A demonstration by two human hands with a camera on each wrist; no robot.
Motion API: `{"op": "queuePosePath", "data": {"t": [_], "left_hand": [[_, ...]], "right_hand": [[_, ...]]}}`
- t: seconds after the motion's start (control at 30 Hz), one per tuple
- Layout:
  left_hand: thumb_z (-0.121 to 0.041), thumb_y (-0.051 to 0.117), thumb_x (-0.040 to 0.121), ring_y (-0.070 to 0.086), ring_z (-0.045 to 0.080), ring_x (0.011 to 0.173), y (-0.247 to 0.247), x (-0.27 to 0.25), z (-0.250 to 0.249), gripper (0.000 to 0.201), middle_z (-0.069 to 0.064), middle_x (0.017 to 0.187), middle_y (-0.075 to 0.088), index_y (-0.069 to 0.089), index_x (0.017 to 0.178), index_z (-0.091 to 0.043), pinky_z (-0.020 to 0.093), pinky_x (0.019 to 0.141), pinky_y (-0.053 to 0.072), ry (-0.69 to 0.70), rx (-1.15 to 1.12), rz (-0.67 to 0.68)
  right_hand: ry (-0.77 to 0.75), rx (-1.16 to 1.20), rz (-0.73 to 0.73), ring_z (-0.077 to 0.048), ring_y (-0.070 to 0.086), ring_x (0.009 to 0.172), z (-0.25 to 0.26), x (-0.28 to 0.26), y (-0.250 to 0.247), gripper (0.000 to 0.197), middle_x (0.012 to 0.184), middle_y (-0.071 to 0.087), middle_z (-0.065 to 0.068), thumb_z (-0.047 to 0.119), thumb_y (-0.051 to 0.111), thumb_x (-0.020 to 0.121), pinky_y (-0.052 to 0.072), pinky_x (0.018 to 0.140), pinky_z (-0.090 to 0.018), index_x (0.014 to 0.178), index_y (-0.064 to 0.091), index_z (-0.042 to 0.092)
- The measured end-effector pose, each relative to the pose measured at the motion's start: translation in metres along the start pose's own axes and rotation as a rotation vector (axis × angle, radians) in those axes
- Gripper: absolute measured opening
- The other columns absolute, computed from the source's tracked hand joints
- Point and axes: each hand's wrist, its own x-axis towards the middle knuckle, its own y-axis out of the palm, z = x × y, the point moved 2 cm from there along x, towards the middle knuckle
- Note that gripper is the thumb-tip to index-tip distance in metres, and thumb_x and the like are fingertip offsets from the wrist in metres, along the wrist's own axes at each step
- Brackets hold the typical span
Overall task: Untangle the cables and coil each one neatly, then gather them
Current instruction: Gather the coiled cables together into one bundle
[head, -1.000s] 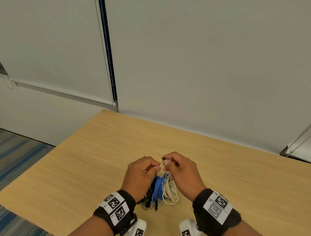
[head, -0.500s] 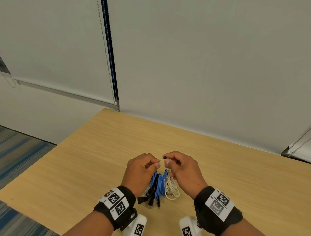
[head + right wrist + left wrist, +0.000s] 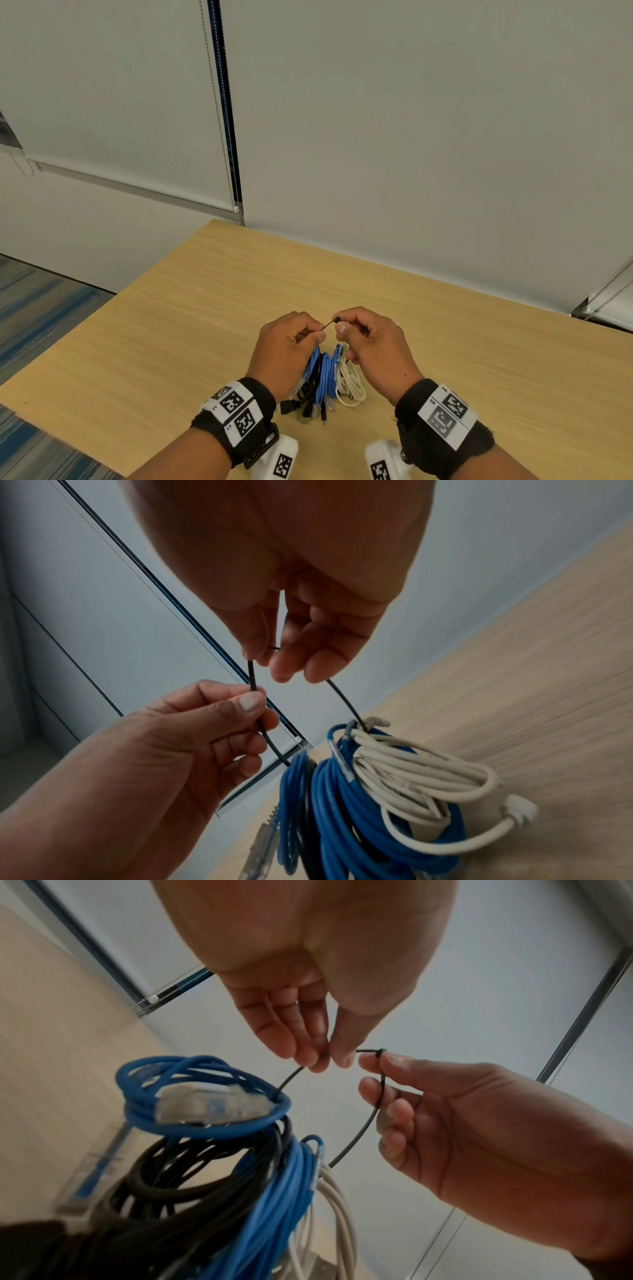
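while both hands, left (image 3: 286, 346) and right (image 3: 371, 342), pinch a black tie (image 3: 359, 1134) (fingers curled), it seemingly loops the coiled cables (image 3: 327, 380).

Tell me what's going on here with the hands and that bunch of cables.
A person is binding coiled blue, black and white cables into one bundle over a light wooden table. A thin black zip tie loops through the coils. The left hand pinches the tie's tail while the right hand pinches its small head end. The loop is wide, not yet cinched tight.
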Motion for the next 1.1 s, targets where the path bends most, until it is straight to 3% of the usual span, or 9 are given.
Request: {"op": "queuePosePath", "data": {"t": [0.33, 0.4, 0.57, 0.67, 0.73, 0.8, 0.93, 1.03, 1.1], "left_hand": [[-0.01, 0.076, 0.086, 0.064, 0.005, 0.073, -0.001, -0.001, -0.002, 0.033, -0.017, 0.08, 0.068, 0.067, 0.075, -0.039, 0.009, 0.064, 0.045, 0.016, -0.008, 0.0], [-0.01, 0.077, 0.085, 0.063, 0.003, 0.072, 0.0, -0.001, -0.002, 0.031, -0.017, 0.071, 0.066, 0.067, 0.075, -0.037, 0.009, 0.063, 0.044, 0.022, -0.006, -0.005], [-0.012, 0.078, 0.086, 0.064, 0.004, 0.07, 0.002, -0.003, -0.004, 0.017, -0.012, 0.072, 0.067, 0.072, 0.08, -0.026, 0.012, 0.062, 0.047, 0.018, -0.033, 0.02], [-0.01, 0.076, 0.088, 0.067, 0.004, 0.077, 0.004, -0.004, -0.004, 0.027, -0.015, 0.079, 0.07, 0.073, 0.094, -0.036, 0.014, 0.069, 0.052, 0.016, -0.067, 0.08], [-0.008, 0.073, 0.09, 0.069, 0.002, 0.088, 0.004, -0.006, -0.004, 0.032, -0.015, 0.092, 0.073, 0.074, 0.11, -0.032, 0.017, 0.078, 0.055, 0.063, -0.037, 0.137], [-0.009, 0.072, 0.091, 0.069, 0.002, 0.092, 0.002, -0.006, -0.004, 0.029, -0.012, 0.097, 0.073, 0.075, 0.115, -0.026, 0.02, 0.082, 0.056, 0.1, 0.006, 0.148], [-0.026, 0.07, 0.094, 0.066, 0.003, 0.082, -0.001, -0.007, -0.008, 0.015, -0.018, 0.085, 0.068, 0.078, 0.106, -0.028, 0.01, 0.07, 0.048, 0.128, 0.037, 0.084], [-0.021, 0.07, 0.093, 0.065, 0.002, 0.081, 0.0, -0.007, -0.008, 0.013, -0.02, 0.083, 0.069, 0.078, 0.1, -0.029, 0.007, 0.069, 0.043, 0.107, 0.039, 0.044], [-0.017, 0.07, 0.093, 0.064, 0.003, 0.079, 0.002, -0.007, -0.005, 0.012, -0.016, 0.082, 0.069, 0.078, 0.095, -0.026, 0.011, 0.068, 0.045, 0.05, 0.057, 0.05]], "right_hand": [[-0.008, -0.022, 0.012, -0.005, 0.065, 0.057, 0.001, -0.001, 0.001, 0.017, 0.079, 0.074, 0.007, 0.022, 0.064, 0.097, 0.056, 0.067, -0.027, 0.096, 0.074, 0.035], [-0.006, -0.031, 0.013, -0.006, 0.065, 0.058, 0.001, 0.0, 0.0, 0.017, 0.079, 0.074, 0.004, 0.022, 0.064, 0.097, 0.058, 0.069, -0.029, 0.095, 0.074, 0.035], [0.012, -0.126, 0.108, -0.007, 0.06, 0.056, 0.002, 0.001, 0.002, 0.013, 0.076, 0.072, -0.01, 0.022, 0.066, 0.094, 0.057, 0.066, -0.035, 0.086, 0.075, 0.026], [0.047, -0.13, 0.166, -0.006, 0.061, 0.053, 0.0, 0.004, -0.001, 0.011, 0.073, 0.074, -0.007, 0.021, 0.069, 0.092, 0.056, 0.062, -0.033, 0.082, 0.074, 0.02], [0.081, -0.104, 0.196, -0.007, 0.061, 0.051, 0.0, 0.006, -0.003, 0.007, 0.073, 0.074, -0.006, 0.02, 0.072, 0.089, 0.054, 0.059, -0.03, 0.083, 0.071, 0.017], [0.077, -0.117, 0.196, -0.008, 0.062, 0.052, 0.001, 0.007, -0.004, 0.01, 0.073, 0.074, -0.005, 0.022, 0.074, 0.087, 0.052, 0.057, -0.027, 0.082, 0.068, 0.017], [-0.042, -0.294, 0.158, -0.007, 0.064, 0.073, 0.006, 0.008, -0.005, 0.018, 0.083, 0.069, 0.004, 0.039, 0.069, 0.09, 0.049, 0.067, -0.025, 0.078, 0.066, 0.027], [-0.148, -0.41, 0.093, -0.005, 0.054, 0.083, 0.014, 0.008, -0.002, 0.02, 0.091, 0.058, 0.008, 0.036, 0.061, 0.095, 0.04, 0.07, -0.023, 0.076, 0.06, 0.029], [-0.202, -0.352, -0.015, -0.01, 0.056, 0.081, 0.023, 0.008, -0.001, 0.02, 0.087, 0.06, 0.005, 0.028, 0.058, 0.095, 0.044, 0.071, -0.028, 0.075, 0.057, 0.026]]}}
